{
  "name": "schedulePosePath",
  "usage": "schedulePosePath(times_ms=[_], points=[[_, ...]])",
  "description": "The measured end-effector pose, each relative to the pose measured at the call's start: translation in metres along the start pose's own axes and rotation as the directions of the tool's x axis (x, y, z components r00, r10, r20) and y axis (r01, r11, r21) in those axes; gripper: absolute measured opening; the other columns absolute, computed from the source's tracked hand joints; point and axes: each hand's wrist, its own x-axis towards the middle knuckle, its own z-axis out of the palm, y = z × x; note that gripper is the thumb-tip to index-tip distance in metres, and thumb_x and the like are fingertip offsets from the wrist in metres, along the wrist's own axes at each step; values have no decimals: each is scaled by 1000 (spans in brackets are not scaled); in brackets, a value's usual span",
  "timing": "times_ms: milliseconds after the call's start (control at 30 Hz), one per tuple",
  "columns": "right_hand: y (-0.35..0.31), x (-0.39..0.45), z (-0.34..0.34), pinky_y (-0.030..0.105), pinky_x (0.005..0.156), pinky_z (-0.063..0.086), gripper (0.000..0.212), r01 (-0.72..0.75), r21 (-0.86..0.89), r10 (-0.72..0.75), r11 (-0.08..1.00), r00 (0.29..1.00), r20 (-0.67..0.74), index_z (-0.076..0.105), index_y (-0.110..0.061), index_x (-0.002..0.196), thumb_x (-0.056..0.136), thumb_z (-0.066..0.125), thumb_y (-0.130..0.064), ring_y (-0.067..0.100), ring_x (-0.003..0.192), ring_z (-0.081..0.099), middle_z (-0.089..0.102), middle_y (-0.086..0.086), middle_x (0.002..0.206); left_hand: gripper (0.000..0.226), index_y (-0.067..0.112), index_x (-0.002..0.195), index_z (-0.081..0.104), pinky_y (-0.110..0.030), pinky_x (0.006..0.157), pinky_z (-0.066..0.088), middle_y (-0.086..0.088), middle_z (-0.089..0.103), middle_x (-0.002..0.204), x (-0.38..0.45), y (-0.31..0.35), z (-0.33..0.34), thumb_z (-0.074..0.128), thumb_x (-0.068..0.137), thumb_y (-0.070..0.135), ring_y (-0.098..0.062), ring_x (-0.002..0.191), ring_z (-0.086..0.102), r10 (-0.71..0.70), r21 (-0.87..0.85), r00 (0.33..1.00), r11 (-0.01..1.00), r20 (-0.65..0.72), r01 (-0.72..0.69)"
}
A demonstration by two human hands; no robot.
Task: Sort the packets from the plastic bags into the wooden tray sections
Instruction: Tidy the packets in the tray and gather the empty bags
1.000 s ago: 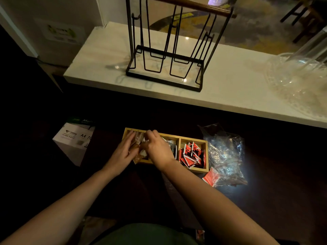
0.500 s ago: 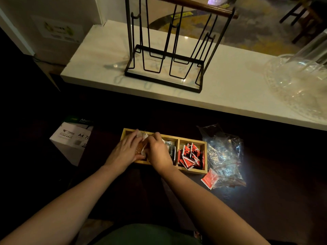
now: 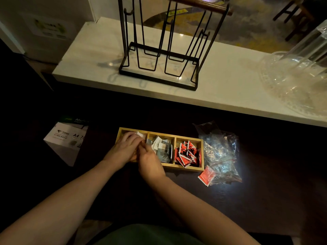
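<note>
hands: your left hand and right hand meet over the wooden tray's left section, fingers bunched, grip unclear | packets: white-grey packets middle, red packets right | plastic bags: touching tray's right end, dark worktop | loose red packet just beside

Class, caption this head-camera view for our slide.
Both hands arrange packets in the wooden tray's left section.

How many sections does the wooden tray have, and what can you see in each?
3. The wooden tray has a left section under both hands, its contents mostly hidden; a middle section with grey and white packets; a right section with red packets.
</note>
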Motion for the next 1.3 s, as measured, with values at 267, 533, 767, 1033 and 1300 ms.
schedulePosePath(times_ms=[267,533,767,1033,1300], points=[[4,-6,-6,30,101,42,37,150,-30,-151,988,988,-35,54,-3,126,89,54,-2,25,123,45,46,14,137,54,23,134,40,-37,113,24,2,33,148,-6,-3,3,60,85,28,-20,140,19,63,-21,998,998,-28,-63],[79,-83,-35,22,76,40,28,-261,212,328,942,850,-412,51,-20,77,84,49,7,6,84,48,52,-5,93,39,14,114,56,-46,102,40,-6,51,138,-1,0,9,62,83,37,-27,131,35,56,171,997,984,-56,-46],[140,-121,-27,37,81,51,15,-552,142,557,822,725,-405,60,-14,98,87,53,-5,16,94,50,53,3,104,36,28,123,52,-39,110,21,6,40,145,5,11,2,54,89,39,-23,136,23,-105,-172,994,980,0,104],[151,-114,-22,38,83,54,54,-574,-285,511,768,817,-268,37,6,136,85,54,5,37,119,46,42,27,137,39,19,115,59,-41,109,32,-1,56,130,-16,35,-16,43,82,31,-21,126,43,34,-19,954,999,-296,-42],[161,-109,-27,39,93,51,52,-504,-522,452,688,861,-234,39,6,136,88,52,-8,37,114,51,53,26,128,58,24,128,53,-42,113,26,1,45,146,-45,75,14,69,72,23,-17,137,38,403,203,913,891,63,-407]])
